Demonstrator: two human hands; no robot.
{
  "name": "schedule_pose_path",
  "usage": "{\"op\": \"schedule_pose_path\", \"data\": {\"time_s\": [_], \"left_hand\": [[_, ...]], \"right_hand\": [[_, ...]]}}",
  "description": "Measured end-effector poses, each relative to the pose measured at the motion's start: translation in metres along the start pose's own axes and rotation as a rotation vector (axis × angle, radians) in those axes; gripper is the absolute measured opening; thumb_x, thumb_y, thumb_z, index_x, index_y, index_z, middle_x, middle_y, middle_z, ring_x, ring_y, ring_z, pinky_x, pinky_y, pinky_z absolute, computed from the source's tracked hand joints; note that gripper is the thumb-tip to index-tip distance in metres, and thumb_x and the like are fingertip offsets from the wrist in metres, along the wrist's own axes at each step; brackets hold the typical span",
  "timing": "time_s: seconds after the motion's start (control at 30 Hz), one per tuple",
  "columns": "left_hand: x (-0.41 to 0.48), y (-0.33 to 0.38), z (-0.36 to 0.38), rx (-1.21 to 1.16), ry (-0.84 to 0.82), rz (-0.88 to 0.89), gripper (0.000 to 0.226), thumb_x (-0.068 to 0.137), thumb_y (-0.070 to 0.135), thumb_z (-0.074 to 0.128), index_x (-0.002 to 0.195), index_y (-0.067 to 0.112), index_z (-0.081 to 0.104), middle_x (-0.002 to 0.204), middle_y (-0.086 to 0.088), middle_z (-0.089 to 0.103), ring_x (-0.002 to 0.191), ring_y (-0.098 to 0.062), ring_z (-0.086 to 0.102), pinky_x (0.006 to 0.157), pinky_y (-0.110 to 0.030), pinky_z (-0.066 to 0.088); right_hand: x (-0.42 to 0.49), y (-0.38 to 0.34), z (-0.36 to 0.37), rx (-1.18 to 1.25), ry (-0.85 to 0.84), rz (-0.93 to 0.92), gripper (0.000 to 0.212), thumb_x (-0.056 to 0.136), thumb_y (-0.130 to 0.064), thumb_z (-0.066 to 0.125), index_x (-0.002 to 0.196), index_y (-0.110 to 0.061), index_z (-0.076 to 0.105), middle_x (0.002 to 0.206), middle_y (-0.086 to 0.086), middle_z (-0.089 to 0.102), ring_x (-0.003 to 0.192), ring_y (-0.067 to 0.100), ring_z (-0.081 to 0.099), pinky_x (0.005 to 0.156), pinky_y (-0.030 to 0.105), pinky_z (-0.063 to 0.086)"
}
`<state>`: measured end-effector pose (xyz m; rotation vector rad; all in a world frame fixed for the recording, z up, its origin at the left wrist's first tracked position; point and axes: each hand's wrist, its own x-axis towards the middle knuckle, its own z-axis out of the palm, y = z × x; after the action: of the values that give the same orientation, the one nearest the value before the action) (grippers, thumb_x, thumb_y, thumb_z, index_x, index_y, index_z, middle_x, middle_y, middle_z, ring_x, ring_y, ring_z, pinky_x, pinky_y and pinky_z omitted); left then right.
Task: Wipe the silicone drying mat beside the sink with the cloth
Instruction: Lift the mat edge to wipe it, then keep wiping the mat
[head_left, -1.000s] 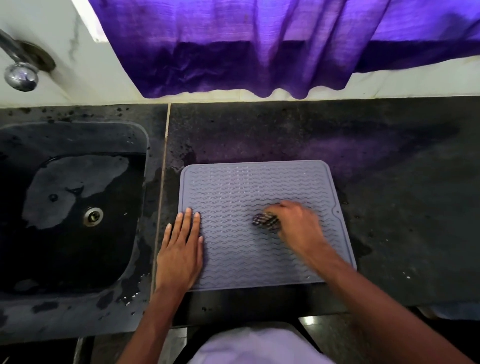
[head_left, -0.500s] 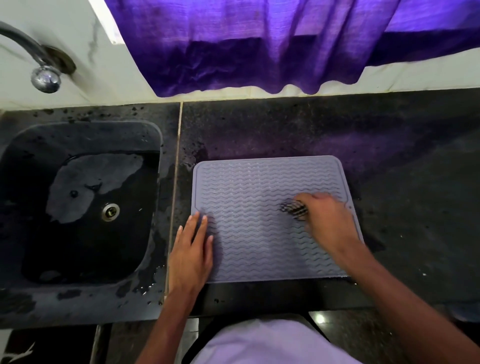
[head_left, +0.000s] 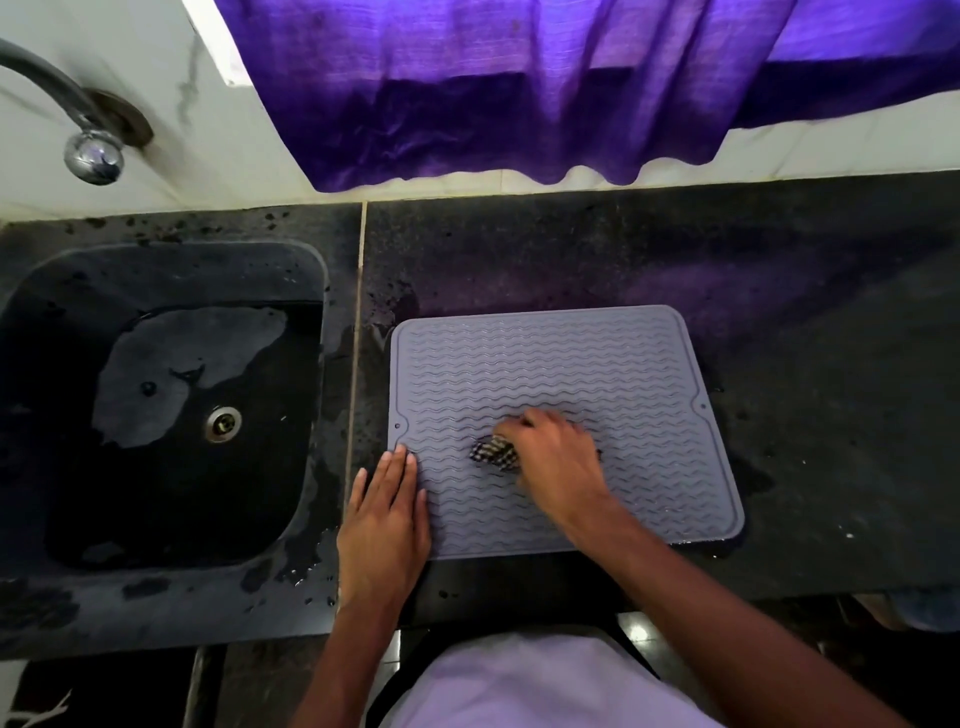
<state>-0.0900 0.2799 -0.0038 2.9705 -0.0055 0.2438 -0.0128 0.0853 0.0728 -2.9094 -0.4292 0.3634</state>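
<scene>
The head view looks steeply down from close above the counter (head_left: 779, 322), facing the wall (head_left: 234, 166).

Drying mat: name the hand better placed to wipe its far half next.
Right. The right hand grips the cloth in the middle of the mat, while the left hand lies flat on its near left edge, holding nothing.

Mat: a grey silicone drying mat (head_left: 597, 374) with wavy ridges lies flat on the dark countertop (head_left: 805, 364), just right of the sink (head_left: 156, 415).
Right hand: the right hand (head_left: 558, 462) grips a bunched checked cloth (head_left: 493, 453) and presses it on the mat's middle.
Left hand: the left hand (head_left: 387, 519) lies flat, fingers straight, on the mat's near left edge.
Sink: dark basin, wet patches, metal drain (head_left: 223, 424); tap (head_left: 78, 130) above.
Wall: a purple curtain (head_left: 519, 88) hangs behind.
</scene>
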Motion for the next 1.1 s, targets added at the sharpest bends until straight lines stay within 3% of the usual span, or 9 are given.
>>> {"op": "schedule_pose_path", "data": {"time_s": [0.13, 0.27, 0.37, 0.5, 0.57, 0.7, 0.87, 1.1], "left_hand": [[0.002, -0.002, -0.001, 0.002, 0.001, 0.009, 0.046, 0.097, 0.026, 0.041, 0.127, 0.003, 0.067, 0.136, -0.012, 0.064, 0.125, -0.026, 0.063, 0.12, -0.033, 0.019], [0.004, -0.002, -0.004, -0.011, -0.009, 0.006, 0.046, 0.097, 0.027, 0.041, 0.126, 0.004, 0.068, 0.134, -0.012, 0.065, 0.123, -0.026, 0.064, 0.115, -0.042, 0.031], [0.007, -0.001, -0.007, -0.002, -0.031, 0.004, 0.046, 0.097, 0.028, 0.041, 0.124, 0.004, 0.069, 0.133, -0.011, 0.066, 0.121, -0.025, 0.065, 0.115, -0.043, 0.031], [0.01, 0.002, -0.012, -0.011, -0.06, -0.017, 0.047, 0.096, 0.03, 0.041, 0.123, 0.004, 0.069, 0.129, -0.012, 0.068, 0.119, -0.025, 0.066, 0.115, -0.042, 0.028], [0.012, 0.004, -0.014, -0.016, -0.08, -0.031, 0.048, 0.095, 0.032, 0.041, 0.121, 0.004, 0.07, 0.127, -0.012, 0.069, 0.119, -0.025, 0.067, 0.116, -0.041, 0.027], [0.016, 0.007, -0.018, 0.0, -0.132, -0.04, 0.049, 0.096, 0.035, 0.039, 0.118, 0.006, 0.072, 0.126, -0.012, 0.07, 0.117, -0.025, 0.068, 0.116, -0.04, 0.025], [0.017, 0.007, -0.02, 0.015, -0.179, -0.044, 0.051, 0.094, 0.036, 0.038, 0.117, 0.006, 0.072, 0.124, -0.012, 0.071, 0.115, -0.024, 0.069, 0.116, -0.04, 0.023], [0.013, 0.011, -0.014, -0.02, -0.196, -0.091, 0.049, 0.094, 0.036, 0.044, 0.122, 0.002, 0.066, 0.129, -0.015, 0.068, 0.123, -0.027, 0.064, 0.118, -0.038, 0.024]], "right_hand": [[-0.013, 0.049, -0.015, -0.033, -0.019, 0.095, 0.054, 0.083, -0.008, 0.069, 0.13, -0.032, 0.057, 0.126, 0.0, 0.062, 0.116, 0.022, 0.058, 0.096, 0.042, 0.048], [-0.031, 0.102, -0.03, -0.048, 0.024, 0.209, 0.037, 0.082, -0.016, 0.073, 0.115, -0.032, 0.065, 0.111, -0.003, 0.068, 0.1, 0.02, 0.065, 0.084, 0.041, 0.056], [-0.042, 0.136, -0.038, -0.068, 0.047, 0.315, 0.029, 0.084, -0.016, 0.07, 0.109, -0.031, 0.065, 0.103, -0.001, 0.068, 0.09, 0.022, 0.066, 0.074, 0.04, 0.055], [-0.046, 0.154, -0.043, -0.147, 0.045, 0.428, 0.027, 0.084, -0.02, 0.069, 0.11, -0.03, 0.066, 0.098, 0.002, 0.067, 0.086, 0.027, 0.065, 0.071, 0.041, 0.055], [-0.044, 0.136, -0.046, -0.151, 0.081, 0.387, 0.026, 0.081, -0.016, 0.072, 0.105, -0.026, 0.068, 0.094, 0.004, 0.068, 0.084, 0.029, 0.065, 0.07, 0.042, 0.055], [-0.032, 0.064, -0.041, 0.017, 0.159, 0.183, 0.047, 0.07, -0.009, 0.082, 0.113, -0.025, 0.07, 0.1, 0.002, 0.071, 0.089, 0.024, 0.066, 0.077, 0.035, 0.055], [-0.004, -0.023, -0.006, 0.117, 0.11, -0.037, 0.056, 0.077, 0.001, 0.072, 0.125, -0.027, 0.063, 0.113, 0.003, 0.067, 0.106, 0.025, 0.061, 0.093, 0.043, 0.052], [0.003, -0.026, 0.012, -0.01, 0.008, -0.013, 0.049, 0.083, -0.007, 0.068, 0.128, -0.025, 0.057, 0.125, 0.006, 0.059, 0.117, 0.028, 0.054, 0.095, 0.047, 0.046]]}}
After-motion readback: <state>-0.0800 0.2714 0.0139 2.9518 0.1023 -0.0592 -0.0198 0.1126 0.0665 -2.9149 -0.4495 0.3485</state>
